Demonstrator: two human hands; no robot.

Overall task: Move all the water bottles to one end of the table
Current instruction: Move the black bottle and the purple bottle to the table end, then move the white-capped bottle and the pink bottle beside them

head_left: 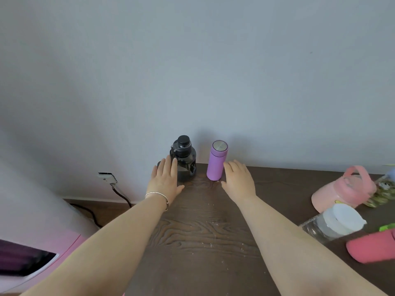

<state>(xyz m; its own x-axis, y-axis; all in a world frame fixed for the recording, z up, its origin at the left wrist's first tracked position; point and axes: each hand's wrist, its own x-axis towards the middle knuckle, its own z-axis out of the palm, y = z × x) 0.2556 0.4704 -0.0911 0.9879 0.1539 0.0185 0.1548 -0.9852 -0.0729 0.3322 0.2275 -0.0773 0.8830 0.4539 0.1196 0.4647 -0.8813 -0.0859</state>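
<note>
So, only the head view to go on here, and it looked down at a dark wood-grain table (198, 242) pushed up against a plain grey wall (192, 71).

At the far left end of the table, right by the wall, we had two bottles standing upright: a black bottle (183, 159) with a screw cap and a side handle, and a purple bottle (216, 161) with a silver lid top. They stood near each other with a gap between them.

Our left hand (164, 180) was flat and spread wide, fingers stretched out, sitting just beside the black bottle on its left side. The fingertips overlapped the bottle in the picture, but we couldn't tell if they actually touched it. It wasn't wrapped around anything. There was a thin silver bracelet (157, 194) on that wrist.

Our right hand (238, 180) was also spread loose, just to the right of the purple bottle, close to its base, gripping nothing.

Over on the right side of the table, well apart from those two, sat the rest: a pink bottle (339, 191) with a loop handle, a clear bottle (333, 223) with a white lid, and a coral-red bottle (372, 247) at the frame edge. Wide-angle distortion made them look tilted, so we couldn't say whether they stood straight.

A dark cable (121, 195) ran down from a wall socket (108, 178) to the floor on the left.
</note>
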